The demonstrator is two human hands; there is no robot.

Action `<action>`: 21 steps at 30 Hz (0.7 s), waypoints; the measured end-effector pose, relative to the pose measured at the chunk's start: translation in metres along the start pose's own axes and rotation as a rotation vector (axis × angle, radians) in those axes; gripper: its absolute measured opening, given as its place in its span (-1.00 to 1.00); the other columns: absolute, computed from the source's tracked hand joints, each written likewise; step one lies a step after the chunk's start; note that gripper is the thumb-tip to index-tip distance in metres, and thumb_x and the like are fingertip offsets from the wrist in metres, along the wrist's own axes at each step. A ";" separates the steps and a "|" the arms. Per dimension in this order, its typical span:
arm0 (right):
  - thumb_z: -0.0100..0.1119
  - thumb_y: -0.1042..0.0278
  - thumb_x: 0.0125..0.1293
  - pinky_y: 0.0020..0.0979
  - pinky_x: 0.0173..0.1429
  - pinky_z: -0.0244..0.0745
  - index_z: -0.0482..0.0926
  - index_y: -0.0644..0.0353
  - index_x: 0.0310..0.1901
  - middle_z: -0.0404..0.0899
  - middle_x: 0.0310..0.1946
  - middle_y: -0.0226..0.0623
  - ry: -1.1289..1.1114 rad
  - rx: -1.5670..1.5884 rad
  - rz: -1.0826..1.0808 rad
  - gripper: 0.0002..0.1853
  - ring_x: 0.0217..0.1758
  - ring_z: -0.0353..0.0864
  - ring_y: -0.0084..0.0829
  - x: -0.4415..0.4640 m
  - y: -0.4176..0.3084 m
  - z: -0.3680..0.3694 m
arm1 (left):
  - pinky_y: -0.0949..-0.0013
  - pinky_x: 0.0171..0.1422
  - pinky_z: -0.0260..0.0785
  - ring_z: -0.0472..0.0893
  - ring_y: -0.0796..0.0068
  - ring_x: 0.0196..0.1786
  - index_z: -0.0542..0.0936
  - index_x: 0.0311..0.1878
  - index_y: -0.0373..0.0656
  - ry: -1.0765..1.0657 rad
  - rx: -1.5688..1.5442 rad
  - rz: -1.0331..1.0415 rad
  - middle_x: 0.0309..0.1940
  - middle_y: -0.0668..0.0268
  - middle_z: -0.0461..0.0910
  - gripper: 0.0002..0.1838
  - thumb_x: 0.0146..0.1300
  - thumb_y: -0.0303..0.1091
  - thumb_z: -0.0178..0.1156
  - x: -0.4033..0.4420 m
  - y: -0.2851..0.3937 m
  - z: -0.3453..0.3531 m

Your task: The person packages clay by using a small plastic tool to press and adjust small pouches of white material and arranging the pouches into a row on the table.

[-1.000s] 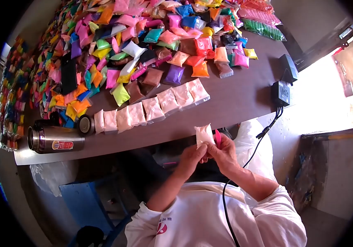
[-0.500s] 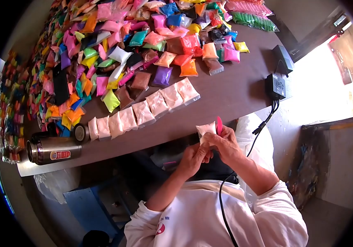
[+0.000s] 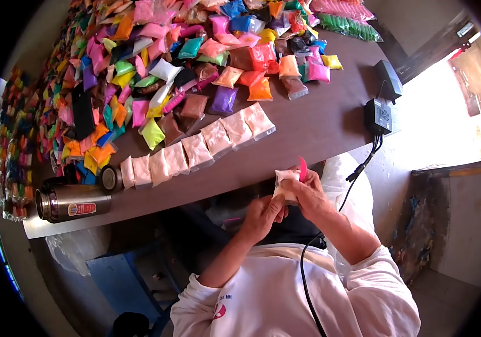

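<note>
Near the table's front edge, a small pale pink packet [image 3: 287, 181] is held between my two hands. My left hand [image 3: 264, 214] pinches its lower left edge with thumb and fingers. The thumb of my right hand [image 3: 309, 194] presses on the packet's face, and a bright pink strip [image 3: 302, 168] stands up from the same hand, beside the packet. A slanting row of several pale pink packets [image 3: 194, 151] lies on the table behind, up and to the left of my hands.
A large heap of coloured packets [image 3: 147, 67] covers the back left of the brown table [image 3: 330, 121]. A steel flask [image 3: 77, 202] lies at the front left beside a round lid [image 3: 111, 177]. A black box [image 3: 378, 117] with cables [image 3: 357, 171] sits at the right edge.
The packet in my hands has moved slightly right and turned more upright, my right thumb now lying across its face. The view has shifted, so the table appears further left than in the earliest frame.
</note>
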State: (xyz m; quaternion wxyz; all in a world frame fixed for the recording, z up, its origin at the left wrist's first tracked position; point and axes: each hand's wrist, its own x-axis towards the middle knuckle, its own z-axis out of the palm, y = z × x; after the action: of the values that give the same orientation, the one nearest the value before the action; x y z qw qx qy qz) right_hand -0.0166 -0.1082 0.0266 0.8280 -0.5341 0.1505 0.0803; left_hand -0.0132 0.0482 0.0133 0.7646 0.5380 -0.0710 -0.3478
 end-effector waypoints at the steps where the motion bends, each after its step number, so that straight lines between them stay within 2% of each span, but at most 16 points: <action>1: 0.13 0.37 0.26 -0.51 -0.43 0.55 0.52 0.30 -0.24 0.60 -0.45 -0.26 0.003 0.014 0.027 -0.84 -0.49 0.62 -0.48 -0.003 -0.004 0.002 | 0.59 -0.38 0.23 0.38 0.69 -0.49 0.46 -0.47 -0.19 -0.009 0.015 0.003 -0.54 0.39 0.47 -0.51 0.40 0.06 -0.01 0.000 -0.001 0.000; 5: 0.16 0.36 0.23 -0.50 -0.37 0.56 0.52 0.29 -0.27 0.60 -0.43 -0.29 0.074 0.115 0.136 -0.84 -0.42 0.63 -0.50 -0.006 -0.015 0.008 | 0.60 -0.41 0.22 0.35 0.73 -0.51 0.45 -0.49 -0.19 0.027 -0.002 0.036 -0.57 0.41 0.45 -0.53 0.43 0.00 -0.04 -0.002 -0.006 -0.001; 8: 0.17 0.32 0.23 -0.49 -0.33 0.56 0.53 0.28 -0.27 0.60 -0.41 -0.30 0.036 0.046 0.149 -0.82 -0.38 0.63 -0.51 0.000 -0.012 -0.001 | 0.59 -0.42 0.21 0.34 0.72 -0.52 0.45 -0.49 -0.20 -0.035 -0.037 0.024 -0.58 0.40 0.45 -0.53 0.43 -0.02 -0.04 -0.002 -0.005 -0.003; 13: 0.15 0.35 0.20 -0.52 -0.33 0.53 0.53 0.28 -0.26 0.59 -0.40 -0.32 -0.043 0.033 -0.027 -0.83 -0.39 0.62 -0.51 -0.006 -0.004 -0.006 | 0.56 -0.42 0.20 0.32 0.66 -0.51 0.41 -0.50 -0.22 -0.099 0.056 -0.013 -0.57 0.36 0.42 -0.52 0.42 -0.01 -0.02 -0.006 0.002 0.003; 15: 0.14 0.39 0.18 -0.60 -0.42 0.41 0.55 0.29 -0.26 0.58 -0.43 -0.36 0.080 0.091 0.090 -0.84 -0.44 0.56 -0.59 -0.010 -0.011 0.000 | 0.57 -0.43 0.19 0.33 0.68 -0.51 0.43 -0.50 -0.21 -0.083 0.023 -0.009 -0.58 0.38 0.43 -0.52 0.43 -0.01 -0.03 -0.006 -0.001 0.002; 16: 0.14 0.39 0.18 -0.60 -0.42 0.41 0.55 0.29 -0.26 0.58 -0.43 -0.36 0.080 0.091 0.091 -0.84 -0.44 0.56 -0.59 -0.011 -0.012 -0.003 | 0.58 -0.44 0.19 0.34 0.70 -0.52 0.44 -0.50 -0.21 -0.066 -0.008 -0.005 -0.59 0.40 0.43 -0.52 0.43 -0.02 -0.04 -0.006 -0.003 0.001; 18: 0.14 0.40 0.17 -0.67 -0.52 0.24 0.56 0.27 -0.24 0.56 -0.47 -0.39 -0.071 0.059 0.230 -0.83 -0.52 0.47 -0.67 -0.012 -0.014 -0.013 | 0.58 -0.44 0.19 0.34 0.70 -0.52 0.43 -0.50 -0.20 -0.050 -0.034 0.001 -0.59 0.39 0.43 -0.52 0.43 -0.01 -0.03 -0.006 -0.006 -0.005; 19: 0.15 0.40 0.16 -0.68 -0.57 0.12 0.58 0.24 -0.25 0.55 -0.50 -0.42 -0.039 -0.051 0.230 -0.85 -0.58 0.41 -0.71 -0.011 -0.006 -0.015 | 0.58 -0.45 0.19 0.33 0.70 -0.52 0.41 -0.51 -0.19 -0.036 -0.059 0.008 -0.59 0.38 0.44 -0.52 0.43 -0.01 -0.03 -0.005 -0.006 -0.007; 21: 0.16 0.40 0.15 -0.68 -0.56 0.14 0.58 0.24 -0.27 0.55 -0.51 -0.43 -0.042 -0.031 0.199 -0.86 -0.58 0.42 -0.70 -0.012 -0.004 -0.014 | 0.58 -0.45 0.19 0.33 0.70 -0.52 0.40 -0.51 -0.18 -0.060 -0.052 -0.001 -0.58 0.38 0.43 -0.53 0.43 -0.01 -0.03 -0.005 -0.005 -0.007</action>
State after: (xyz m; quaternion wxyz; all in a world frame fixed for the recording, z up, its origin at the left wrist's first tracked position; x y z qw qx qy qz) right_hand -0.0291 -0.1226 0.0284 0.8107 -0.5273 0.1841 0.1756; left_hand -0.0156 0.0557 0.0076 0.7755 0.5075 -0.0847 -0.3660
